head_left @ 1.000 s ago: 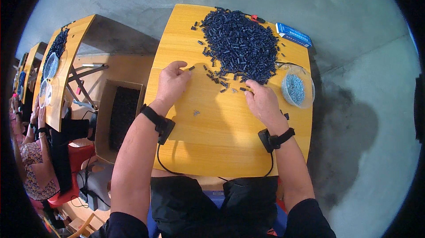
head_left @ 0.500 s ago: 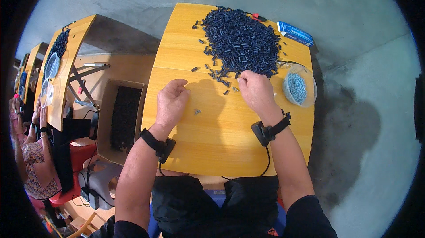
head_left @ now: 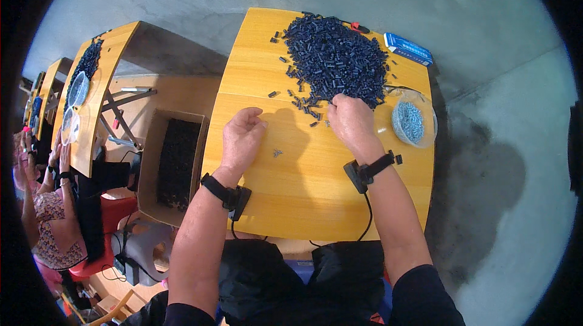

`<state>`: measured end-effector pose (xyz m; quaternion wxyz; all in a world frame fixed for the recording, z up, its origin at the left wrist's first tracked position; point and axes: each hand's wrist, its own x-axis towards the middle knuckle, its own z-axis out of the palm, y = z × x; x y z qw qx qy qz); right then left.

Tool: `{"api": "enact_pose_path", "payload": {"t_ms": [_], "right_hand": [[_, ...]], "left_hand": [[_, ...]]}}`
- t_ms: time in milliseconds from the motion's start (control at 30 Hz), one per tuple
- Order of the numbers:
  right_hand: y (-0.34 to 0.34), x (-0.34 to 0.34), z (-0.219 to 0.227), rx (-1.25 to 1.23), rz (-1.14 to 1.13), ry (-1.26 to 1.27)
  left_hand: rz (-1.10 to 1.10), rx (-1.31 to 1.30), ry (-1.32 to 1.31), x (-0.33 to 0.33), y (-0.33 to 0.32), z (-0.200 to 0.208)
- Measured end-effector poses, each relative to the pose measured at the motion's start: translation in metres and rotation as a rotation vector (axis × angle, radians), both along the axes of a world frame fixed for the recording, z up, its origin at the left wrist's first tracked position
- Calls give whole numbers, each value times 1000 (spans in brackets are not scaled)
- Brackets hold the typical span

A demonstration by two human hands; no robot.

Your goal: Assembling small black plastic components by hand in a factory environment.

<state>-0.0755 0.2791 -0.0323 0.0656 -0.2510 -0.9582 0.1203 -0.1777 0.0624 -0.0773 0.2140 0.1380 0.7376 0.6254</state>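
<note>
My left hand (head_left: 243,142) hovers over the left of the yellow wooden table (head_left: 291,198), its fingers curled in with the thumb against them. Whatever it may hold is too small or hidden to make out. At the near edge of a heap of small black plastic pieces (head_left: 334,59), my right hand (head_left: 353,121) is closed with fingertips pinched downward; its content is hidden too. Between the hands lies a little cluster of small metal bits, seemingly screws (head_left: 277,153). A few loose black pieces (head_left: 314,124) lie left of my right fingers.
To the right, a clear round tub (head_left: 408,121) holds many small bluish-silver pieces. A blue-and-white box (head_left: 408,49) and a red-and-black tool (head_left: 359,27) lie behind. A cardboard box (head_left: 177,165) of dark pieces stands on the left floor. Another person (head_left: 57,217) sits at a neighbouring table.
The whole view has shifted slightly, so the table appears a little farther right. Both hands stay in nearly the same places, with fingers still curled.
</note>
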Motion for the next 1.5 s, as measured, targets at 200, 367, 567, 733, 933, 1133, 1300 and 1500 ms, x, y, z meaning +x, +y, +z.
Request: {"api": "enact_pose_path", "payload": {"t_ms": [200, 367, 567, 733, 933, 1133, 1300, 1500], "right_hand": [[-25, 40, 27, -98, 165, 205], [-60, 65, 34, -187, 368, 163], [-68, 70, 45, -304, 521, 180], [-66, 74, 46, -420, 581, 120], [-41, 80, 26, -372, 315, 198], [-32, 84, 10, -238, 308, 143], [-27, 84, 6, -250, 273, 104], [-23, 84, 8, -260, 222, 93]], "left_hand": [[-152, 46, -28, 34, -10, 35], [-409, 20, 85, 63, -14, 52], [-491, 39, -33, 79, -12, 66], [-419, -16, -326, 80, -17, 62], [-215, 300, -507, 94, -23, 64], [-129, 468, -710, 108, -28, 67], [-138, 538, -771, 115, -30, 62], [-150, 599, -772, 117, -33, 56]]}}
